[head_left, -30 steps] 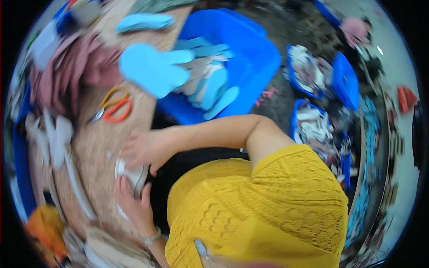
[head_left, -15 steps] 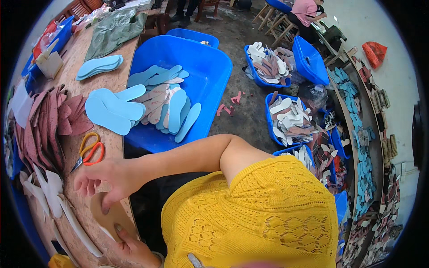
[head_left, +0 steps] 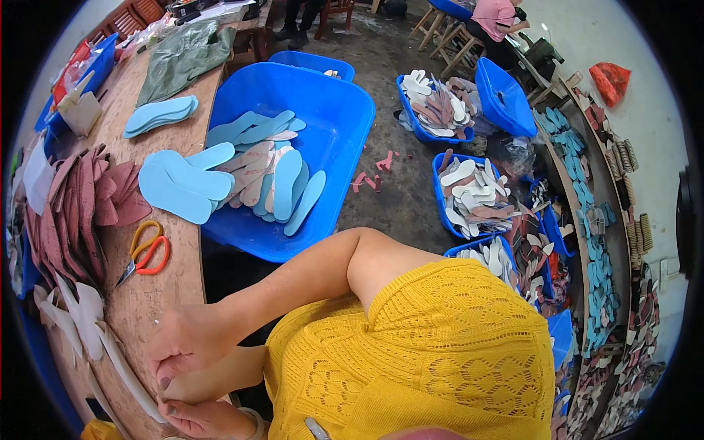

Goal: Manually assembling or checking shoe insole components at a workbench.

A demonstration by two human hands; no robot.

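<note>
A tan insole (head_left: 227, 372) is held low over the front edge of the table, one end reaching toward my yellow knit top. My right hand (head_left: 194, 341) is closed, its fingers pinching the insole's far end. Just below, my left hand (head_left: 209, 419) grips the same end from underneath, partly cut off by the lower edge. Yellow-and-orange-handled scissors (head_left: 149, 249) lie on the table beyond my right hand. White curved pieces (head_left: 121, 367) rest to the left of my hands, near a pile of dusty-pink pieces (head_left: 70, 205).
Light-blue insoles (head_left: 180, 187) overhang a large blue bin (head_left: 334, 139) beside the table (head_left: 165, 301). A green bag (head_left: 183, 59) lies farther back. Blue bins of cut pieces (head_left: 477, 198) stand on the floor, near a loaded shelf (head_left: 623, 293). A person in pink (head_left: 495, 18) sits far off.
The tan insole has swung round, so one end points toward my body. My right hand has moved down and closed, and both hands now meet at one end of it.
</note>
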